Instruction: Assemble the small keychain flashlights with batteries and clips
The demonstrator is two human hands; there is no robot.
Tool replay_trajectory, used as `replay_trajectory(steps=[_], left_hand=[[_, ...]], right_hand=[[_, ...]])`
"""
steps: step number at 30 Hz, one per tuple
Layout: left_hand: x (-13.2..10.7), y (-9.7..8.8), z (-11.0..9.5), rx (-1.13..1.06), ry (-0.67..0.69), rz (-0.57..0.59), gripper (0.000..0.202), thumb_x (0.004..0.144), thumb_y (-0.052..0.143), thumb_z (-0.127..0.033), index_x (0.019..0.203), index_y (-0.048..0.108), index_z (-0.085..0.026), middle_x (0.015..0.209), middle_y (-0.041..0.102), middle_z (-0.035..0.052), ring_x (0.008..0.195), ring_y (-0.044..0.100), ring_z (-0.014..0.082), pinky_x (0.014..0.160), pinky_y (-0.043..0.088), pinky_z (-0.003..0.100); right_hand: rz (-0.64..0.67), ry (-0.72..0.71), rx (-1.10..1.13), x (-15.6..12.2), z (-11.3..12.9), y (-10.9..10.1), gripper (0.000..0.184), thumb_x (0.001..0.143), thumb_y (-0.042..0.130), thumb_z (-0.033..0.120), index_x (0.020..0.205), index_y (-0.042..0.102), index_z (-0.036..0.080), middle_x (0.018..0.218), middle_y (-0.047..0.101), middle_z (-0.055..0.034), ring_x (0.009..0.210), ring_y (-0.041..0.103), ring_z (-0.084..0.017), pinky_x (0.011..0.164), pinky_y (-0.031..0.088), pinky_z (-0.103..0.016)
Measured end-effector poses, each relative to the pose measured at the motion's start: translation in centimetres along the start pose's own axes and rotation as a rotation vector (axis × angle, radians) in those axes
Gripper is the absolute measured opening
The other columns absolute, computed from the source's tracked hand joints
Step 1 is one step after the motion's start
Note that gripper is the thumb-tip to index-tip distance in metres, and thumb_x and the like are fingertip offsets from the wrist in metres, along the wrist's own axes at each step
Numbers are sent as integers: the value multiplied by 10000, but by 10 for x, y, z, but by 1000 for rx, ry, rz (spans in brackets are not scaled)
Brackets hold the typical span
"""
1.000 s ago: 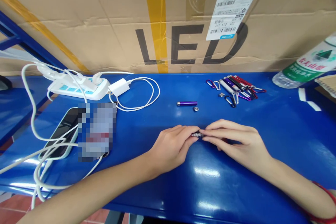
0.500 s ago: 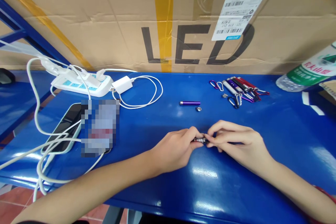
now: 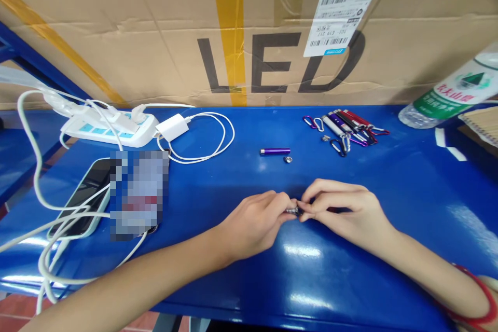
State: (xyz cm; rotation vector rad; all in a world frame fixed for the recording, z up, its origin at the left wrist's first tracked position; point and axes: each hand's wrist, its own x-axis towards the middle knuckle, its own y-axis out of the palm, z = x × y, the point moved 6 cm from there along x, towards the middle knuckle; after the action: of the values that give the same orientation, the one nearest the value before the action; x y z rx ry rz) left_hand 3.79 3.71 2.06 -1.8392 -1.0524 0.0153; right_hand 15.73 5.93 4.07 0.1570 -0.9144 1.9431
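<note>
My left hand (image 3: 259, 223) is closed around a small dark and silver piece (image 3: 293, 211), whose kind I cannot make out because fingers cover most of it. The fingertips of my right hand (image 3: 342, 205) pinch the same piece from the other side, so the hands meet just above the blue table. Beyond them lie a purple metal tube (image 3: 275, 151) with a silver end and a small silver ring-like cap (image 3: 288, 160). Farther right sits a bunch of pen-sized flashlights (image 3: 346, 125) in silver, purple, black and red, with carabiner clips (image 3: 337, 148) around it.
A white power strip (image 3: 112, 132) with tangled cables, a charger plug (image 3: 173, 127) and two phones (image 3: 83, 202) occupy the left. A large cardboard box (image 3: 163, 52) stands along the back. At the right a water bottle (image 3: 443, 96) lies tilted near the box.
The view has shifted slightly, so most things sit farther left. Both hands still hold the small piece together, and less of it shows between the fingers.
</note>
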Motion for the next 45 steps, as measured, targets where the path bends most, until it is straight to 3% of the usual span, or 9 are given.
replay_trajectory(steps=[9,16,22,29,33,36,41,45], left_hand=[[-3,-1,-3,60,36,-74,150,933,349,-152,834,460,-153,738,620,43,637,575,140,581,487,247],[-2,-2,-3,128,43,-103,166,931,357,-150,850,502,-149,764,654,48,638,598,133,589,495,250],[-3,-3,-4,190,59,-94,178,927,357,-137,859,522,-136,751,658,46,707,628,145,613,502,256],[-3,-4,-5,221,72,-116,160,935,356,-151,933,513,-121,760,651,37,662,598,147,586,486,261],[-3,-2,-2,204,38,-67,198,952,315,-173,936,507,-129,746,634,34,647,576,146,590,483,258],[-3,-3,-1,194,18,-51,199,952,316,-188,945,509,-142,764,632,33,653,568,150,601,482,262],[-2,-4,-3,191,20,-39,223,944,345,-170,1126,472,-168,792,629,14,670,573,141,658,491,267],[0,-6,-5,187,35,-65,226,943,351,-166,1122,488,-176,795,636,15,661,567,136,623,478,254]], right_hand=[[-3,37,-7,-6,-2,1,153,787,618,136,667,692,196,688,631,-4,551,567,-71,511,455,-187],[-18,146,8,-4,-6,3,230,797,616,269,586,642,179,618,617,-9,510,547,-82,468,444,-192],[-24,174,-1,-3,-8,3,307,785,623,345,537,580,170,587,596,-9,474,529,-84,449,444,-195],[-10,130,0,-2,-7,3,265,797,615,319,576,605,172,592,603,-13,476,539,-92,423,439,-188],[-5,119,-19,1,-5,1,278,792,615,344,572,602,175,582,601,-9,463,536,-92,399,416,-185],[13,148,-17,2,-6,1,304,798,601,366,563,604,175,575,603,-8,456,531,-90,394,405,-182],[33,256,-19,-4,-16,4,334,780,608,418,555,584,171,566,583,2,454,496,-80,422,401,-181],[29,239,-58,-9,-17,4,316,792,603,403,586,575,164,586,567,6,467,472,-69,439,370,-181]])
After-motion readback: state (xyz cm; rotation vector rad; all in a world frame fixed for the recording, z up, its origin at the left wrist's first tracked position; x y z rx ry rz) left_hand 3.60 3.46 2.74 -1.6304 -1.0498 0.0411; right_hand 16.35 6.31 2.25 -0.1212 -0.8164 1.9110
